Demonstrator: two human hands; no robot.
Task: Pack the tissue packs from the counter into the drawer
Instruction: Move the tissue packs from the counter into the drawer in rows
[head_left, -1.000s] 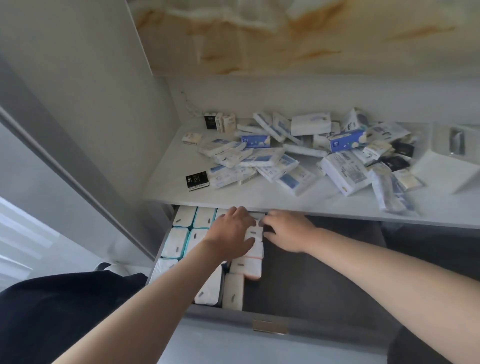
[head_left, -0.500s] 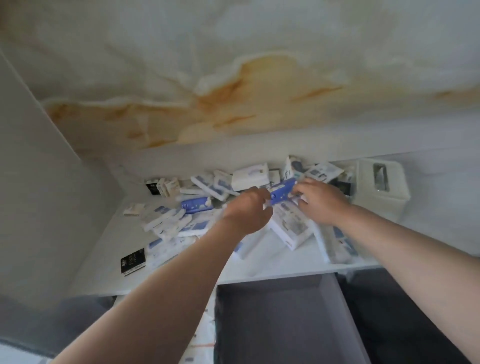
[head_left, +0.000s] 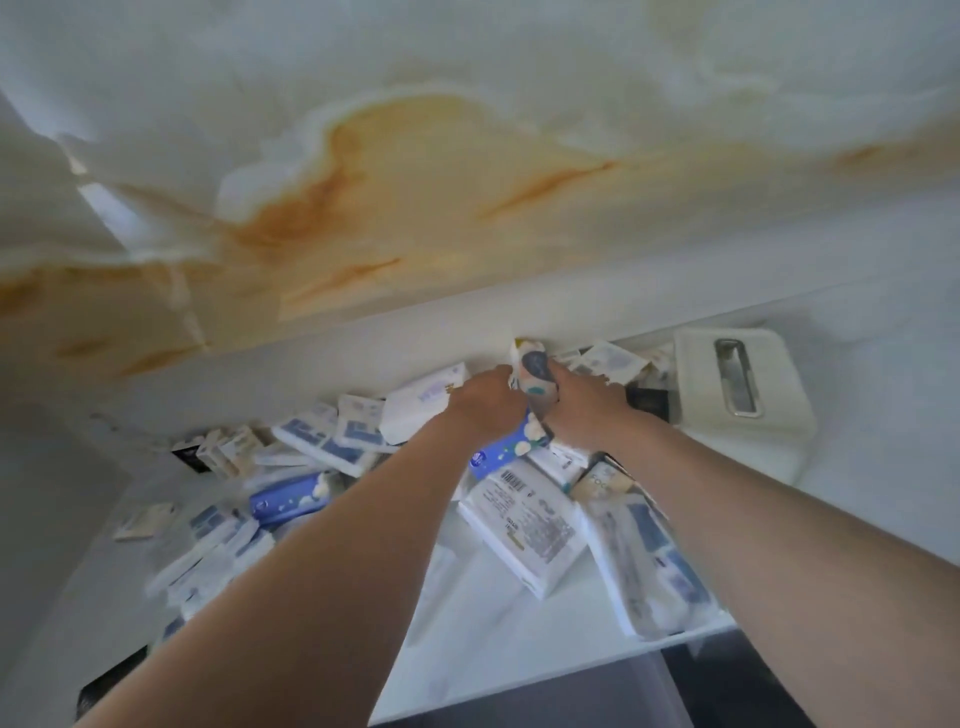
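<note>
Both my hands are up at the back of the tabletop (head_left: 483, 618), close to its rear edge, working on the same small bundle. My right hand (head_left: 582, 410) is closed around a patterned tissue pack (head_left: 531, 371) that stands nearly upright, its long axis pointing up and away from me, top end clear of my fingers. My left hand (head_left: 485, 402) is curled shut just beside it, touching that pack on its left face, and seems also to be pinning a blue tissue pack (head_left: 506, 449) that pokes out below my wrist, its long axis slanting down toward the front edge. Which hand actually carries the blue one I cannot tell.

The drawer (head_left: 597, 696) lies straight back toward me and below, under the front edge, only a dark strip of it showing between my forearms. So, as I judge it, the coming move is a pull toward my body and down, and the upright pack will want turning flat on the way.

The rest of the tissue packs (head_left: 332, 441) are scattered across the tabletop, mostly left and in front of my grip. A large white pack (head_left: 524, 525) near the front edge shows a barcode and dense print, too blurred to read. A small tan pack (head_left: 605, 480) seems to carry some lettering, which I cannot make out. The white tissue box (head_left: 737, 395) sits at the right rear corner.
</note>
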